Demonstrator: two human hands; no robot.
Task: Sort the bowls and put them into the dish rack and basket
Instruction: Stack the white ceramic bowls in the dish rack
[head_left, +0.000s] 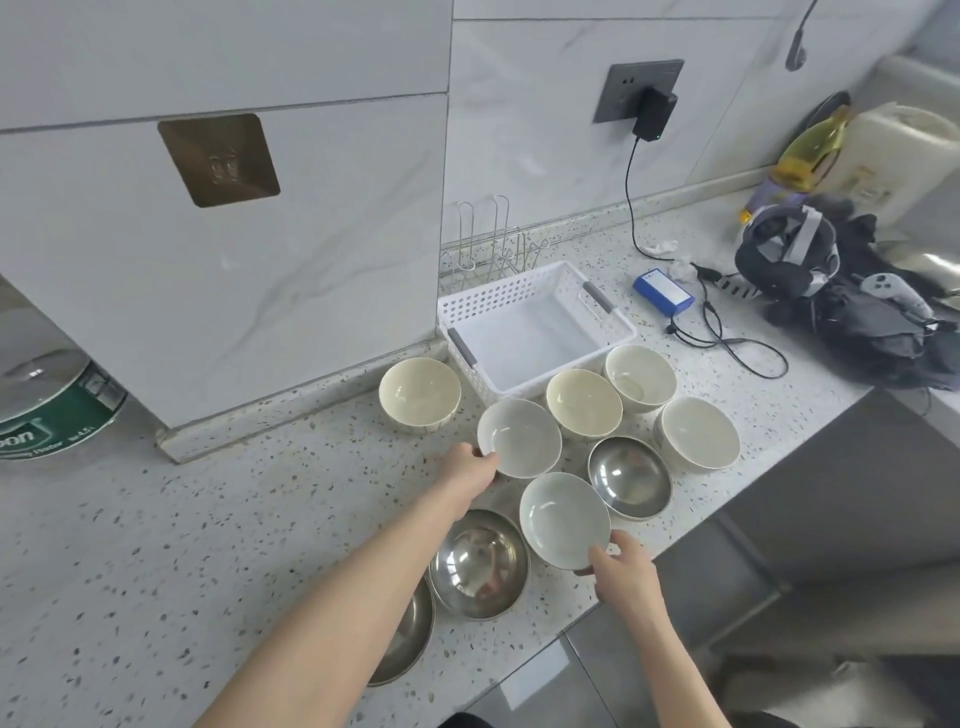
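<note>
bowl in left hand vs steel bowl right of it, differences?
The white bowl is pale, matte ceramic; the steel bowl is shiny, mirror-like metal. The left hand holds the white bowl's rim; no hand touches the steel bowl. Both are upright, empty, similar in size, on the speckled counter.

A white bowl (519, 438) is gripped at its near-left rim by the left hand (470, 469), and a second white bowl (564, 519) is held at its near-right rim by the right hand (626, 571). Both are surrounded on the speckled bench (156, 545) by cream bowls (584, 404) and steel bowls (629, 477). An empty white basket (535, 327) is set just behind them, with a wire rack (488, 249) against the wall.
</note>
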